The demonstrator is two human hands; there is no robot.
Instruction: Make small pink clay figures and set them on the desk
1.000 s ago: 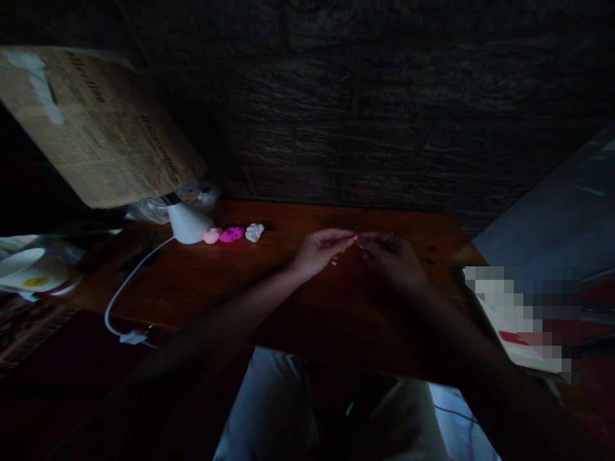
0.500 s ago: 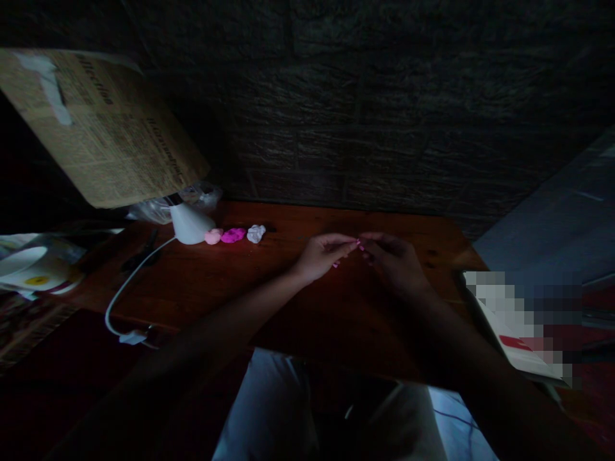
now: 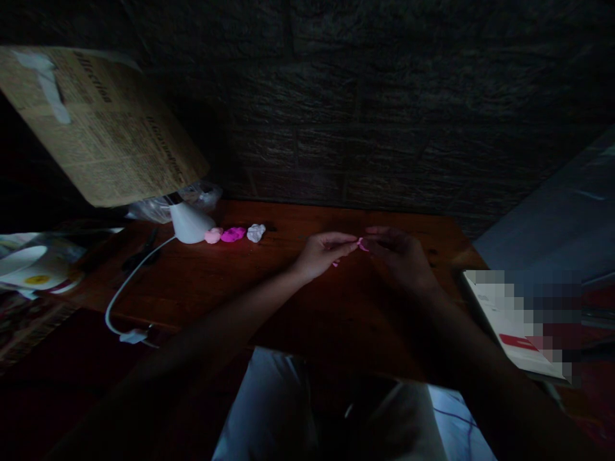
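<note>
1. A scrap of pink clay sits above a desk, pinched by the fingers of the left hand.
2. The right hand meets it from the right, thumb nearest; whether those fingers pinch too cannot be told.
3. Its long axis seems to slant down rightward; no leading end shows.

this looks like home (lampshade, fringed rug).

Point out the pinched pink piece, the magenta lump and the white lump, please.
Pinched pink piece [image 3: 361, 244], head view: visible middle.
Magenta lump [image 3: 233, 234], head view: its top.
White lump [image 3: 256, 233], head view: crumpled middle.
</note>
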